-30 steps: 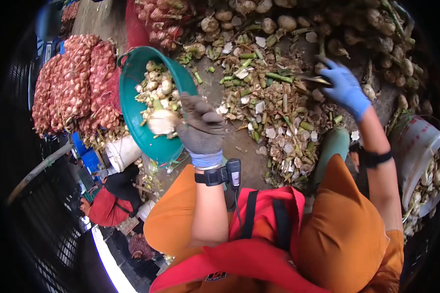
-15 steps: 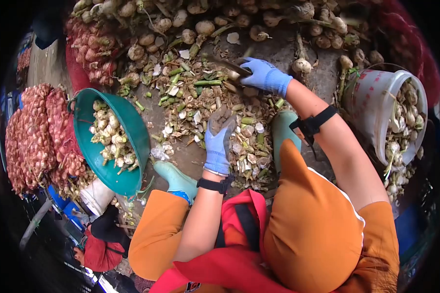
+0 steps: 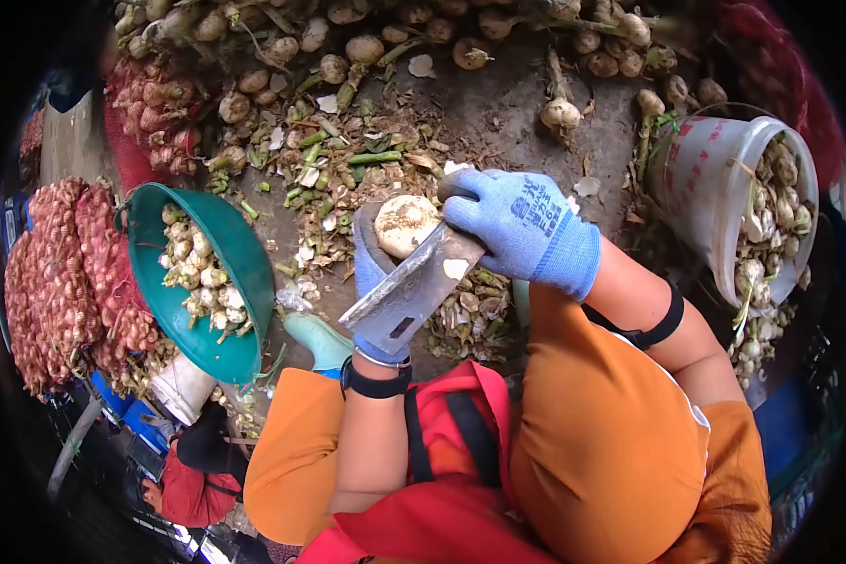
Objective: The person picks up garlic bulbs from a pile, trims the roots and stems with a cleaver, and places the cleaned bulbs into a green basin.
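My left hand in a blue glove with a dirty palm cups a large whitish garlic bulb smudged with soil. Across my left wrist and palm, part of them hidden, lies the broad blade of a cleaver with a slot near its end. My right hand, also in a blue glove, is closed around the cleaver's handle end, and its fingers come close to the bulb. A small pale scrap sticks to the blade. Beneath both hands spreads a heap of cut stems and peel.
A tilted green basin of trimmed bulbs stands on the left, beside red net sacks. At right a white bucket holds more bulbs. Untrimmed garlic is piled at the top. Another person in red sits at lower left.
My right hand has come down and inward with the cleaver, which now lies over my left wrist. A garlic bulb now shows in my left hand, where none was visible before.
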Available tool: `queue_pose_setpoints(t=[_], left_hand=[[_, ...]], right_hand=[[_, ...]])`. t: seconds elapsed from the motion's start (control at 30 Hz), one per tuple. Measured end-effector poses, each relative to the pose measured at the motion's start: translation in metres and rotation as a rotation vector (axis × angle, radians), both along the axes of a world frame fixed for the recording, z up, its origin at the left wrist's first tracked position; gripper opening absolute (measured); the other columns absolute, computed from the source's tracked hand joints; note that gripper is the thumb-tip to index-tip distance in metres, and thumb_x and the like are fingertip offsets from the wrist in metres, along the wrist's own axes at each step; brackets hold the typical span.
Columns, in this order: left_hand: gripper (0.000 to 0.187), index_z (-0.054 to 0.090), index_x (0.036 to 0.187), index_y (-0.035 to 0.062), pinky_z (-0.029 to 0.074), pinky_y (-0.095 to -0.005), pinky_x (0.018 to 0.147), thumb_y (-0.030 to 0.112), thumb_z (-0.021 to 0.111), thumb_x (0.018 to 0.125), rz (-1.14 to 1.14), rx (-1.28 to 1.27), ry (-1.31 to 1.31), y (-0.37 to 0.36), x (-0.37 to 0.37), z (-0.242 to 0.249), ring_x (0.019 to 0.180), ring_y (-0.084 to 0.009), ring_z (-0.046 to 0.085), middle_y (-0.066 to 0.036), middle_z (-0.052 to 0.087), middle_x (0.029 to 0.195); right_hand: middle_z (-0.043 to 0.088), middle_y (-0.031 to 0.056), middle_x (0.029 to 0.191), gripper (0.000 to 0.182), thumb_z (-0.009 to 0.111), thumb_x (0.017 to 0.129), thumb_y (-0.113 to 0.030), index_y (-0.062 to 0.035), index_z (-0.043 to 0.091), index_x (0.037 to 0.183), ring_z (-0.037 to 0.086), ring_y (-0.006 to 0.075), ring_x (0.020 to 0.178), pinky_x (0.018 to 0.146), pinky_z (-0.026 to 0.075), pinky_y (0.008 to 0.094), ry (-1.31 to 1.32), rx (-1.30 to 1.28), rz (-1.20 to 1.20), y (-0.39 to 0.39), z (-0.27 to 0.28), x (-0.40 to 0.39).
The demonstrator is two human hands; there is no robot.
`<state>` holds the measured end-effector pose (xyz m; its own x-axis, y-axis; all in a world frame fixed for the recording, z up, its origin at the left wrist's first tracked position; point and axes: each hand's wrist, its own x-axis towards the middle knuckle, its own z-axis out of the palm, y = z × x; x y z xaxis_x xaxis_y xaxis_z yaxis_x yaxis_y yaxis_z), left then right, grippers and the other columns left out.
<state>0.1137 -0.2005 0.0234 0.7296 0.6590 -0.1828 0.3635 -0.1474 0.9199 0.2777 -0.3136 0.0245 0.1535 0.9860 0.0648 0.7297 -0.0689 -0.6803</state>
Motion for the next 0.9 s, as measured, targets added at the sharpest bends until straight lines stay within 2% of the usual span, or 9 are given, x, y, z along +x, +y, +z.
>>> queue_pose_setpoints(t=[0.17,0.2,0.27,0.3,0.5,0.57,0.63,0.77,0.9], left_hand=[[0.073,0.045,0.122,0.0015,0.05,-0.0345,0.09,0.021,0.088,0.066,0.026,-0.068,0.036,-0.002,-0.006,0.008,0.102,-0.0217,0.059,-0.012,0.054,0.114],[0.073,0.045,0.123,0.0019,0.05,-0.0339,0.09,0.019,0.087,0.066,-0.315,0.514,0.142,0.001,-0.006,0.008,0.102,-0.0208,0.059,-0.012,0.055,0.114],[0.074,0.045,0.126,0.0024,0.051,-0.0335,0.091,0.012,0.086,0.065,0.184,-0.658,0.001,-0.008,0.003,0.035,0.103,-0.021,0.06,-0.014,0.056,0.116],[0.074,0.044,0.127,0.0019,0.051,-0.0348,0.09,0.008,0.083,0.065,0.0,-0.5,0.028,-0.018,0.002,0.042,0.106,-0.0213,0.059,-0.014,0.054,0.118],[0.09,0.033,0.141,0.0045,0.05,-0.0338,0.093,0.009,0.085,0.068,-0.05,-0.256,-0.083,-0.017,0.006,0.008,0.114,-0.0237,0.055,-0.012,0.049,0.13],[0.081,0.038,0.139,0.0022,0.054,-0.0334,0.087,0.007,0.082,0.07,0.224,-0.647,-0.204,-0.014,0.002,-0.018,0.11,-0.0235,0.057,-0.011,0.053,0.125],[0.06,0.048,0.129,0.0023,0.054,-0.0331,0.086,0.008,0.076,0.076,0.226,-0.618,-0.122,-0.005,-0.015,-0.024,0.106,-0.0219,0.059,-0.01,0.057,0.119],[0.039,0.058,0.118,0.0067,0.054,-0.0345,0.09,0.021,0.071,0.085,0.275,-0.54,-0.152,0.037,-0.031,0.004,0.106,-0.0229,0.06,-0.01,0.058,0.117],[0.036,0.059,0.122,0.011,0.046,-0.0288,0.063,0.036,0.055,0.096,0.204,-1.408,-1.169,0.104,-0.068,0.04,0.087,-0.0118,0.062,-0.009,0.063,0.118]], right_hand=[[0.058,0.0093,0.094,0.029,0.07,0.07,-0.021,-0.0129,0.059,0.096,0.064,0.0299,0.091,0.069,0.054,0.0436,0.029,-0.128,-0.006,0.002,0.002,0.004],[0.058,0.0105,0.093,0.028,0.068,0.07,-0.021,-0.012,0.059,0.095,0.064,0.0321,0.086,0.068,0.053,0.0433,0.036,-0.096,-0.047,0.002,-0.003,0.004],[0.058,0.0118,0.085,0.021,0.065,0.071,-0.02,-0.0097,0.059,0.088,0.063,0.0346,0.08,0.068,0.051,0.0437,0.036,-0.091,-0.157,0.001,-0.026,0.009],[0.062,0.0132,0.084,0.02,0.064,0.072,-0.02,-0.0077,0.062,0.087,0.063,0.0363,0.083,0.069,0.052,0.0432,0.022,-0.339,-0.258,0.006,-0.059,0.02],[0.061,0.001,0.07,0.025,0.067,0.084,-0.025,-0.002,0.065,0.093,0.058,0.0072,0.063,0.057,0.048,0.0254,1.255,-0.397,-0.396,0.012,-0.04,0.013],[0.063,0.0039,0.077,0.022,0.067,0.082,-0.022,-0.0043,0.065,0.095,0.063,0.0162,0.068,0.063,0.05,0.0296,1.136,-0.576,-0.313,0.014,0.002,0.021],[0.063,0.0092,0.083,0.022,0.065,0.077,-0.025,-0.0065,0.061,0.088,0.066,0.0275,0.078,0.068,0.052,0.0403,0.346,0.105,-0.112,0.013,-0.018,0.007],[0.062,0.0112,0.095,0.018,0.062,0.077,-0.023,-0.0113,0.065,0.09,0.065,0.0313,0.093,0.079,0.053,0.0425,-0.045,-0.631,-0.153,-0.006,-0.046,0.047],[0.06,0.0131,0.119,0.025,0.07,0.075,-0.02,-0.0106,0.065,0.097,0.059,0.037,0.103,0.089,0.049,0.0444,-0.29,-0.245,-0.402,-0.047,-0.059,0.082]])
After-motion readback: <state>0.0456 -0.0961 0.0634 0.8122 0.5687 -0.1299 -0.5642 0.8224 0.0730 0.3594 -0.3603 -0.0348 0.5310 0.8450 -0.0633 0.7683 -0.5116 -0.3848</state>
